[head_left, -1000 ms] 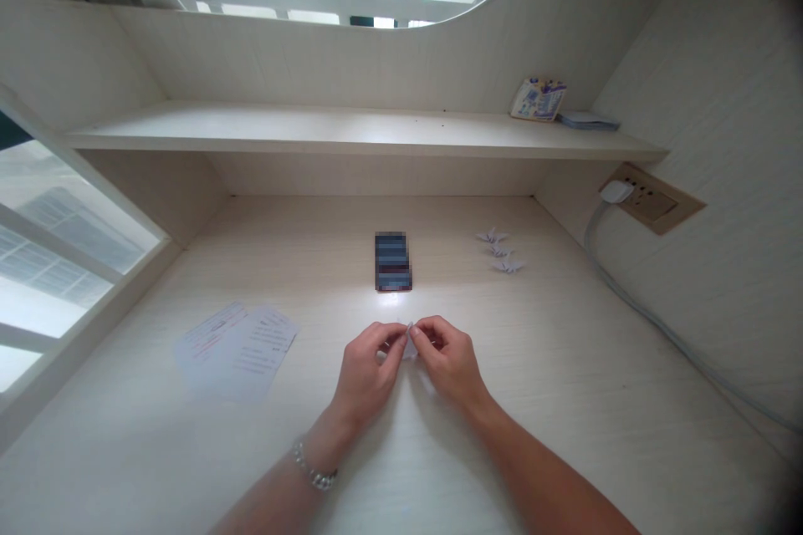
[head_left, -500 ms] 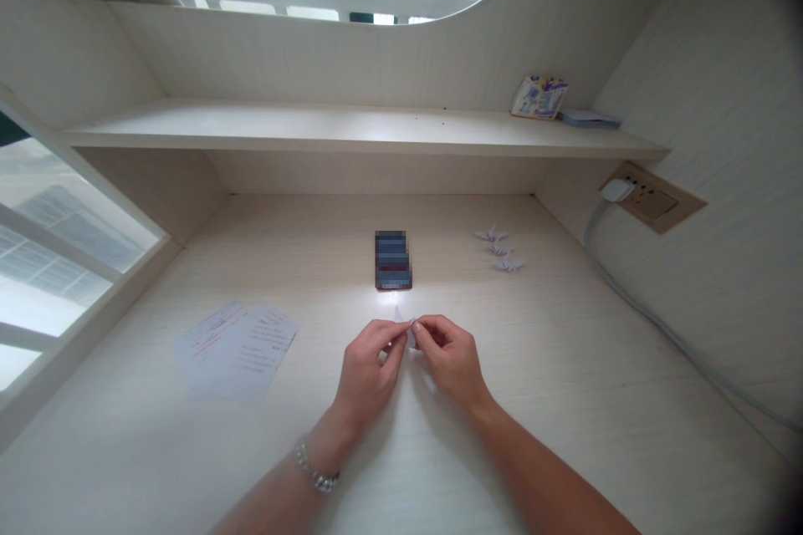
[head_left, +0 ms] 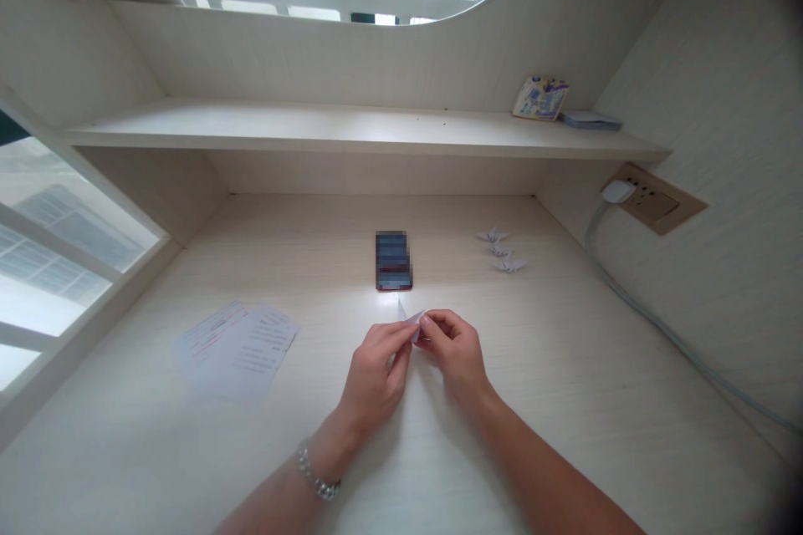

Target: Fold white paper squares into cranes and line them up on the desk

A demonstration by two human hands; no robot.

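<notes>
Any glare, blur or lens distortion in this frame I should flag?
Head view: the phone is pixelated into blocks; a glare patch lies on the desk at its near edge; the shelf bows from wide-angle distortion; the right corners darken; the folded paper pinched by left hand and right hand looks sharp.

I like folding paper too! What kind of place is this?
Probably a bedroom or dorm study nook: a pale wooden desk with a shelf above, a wall socket beside it, and small paper cranes.
</notes>
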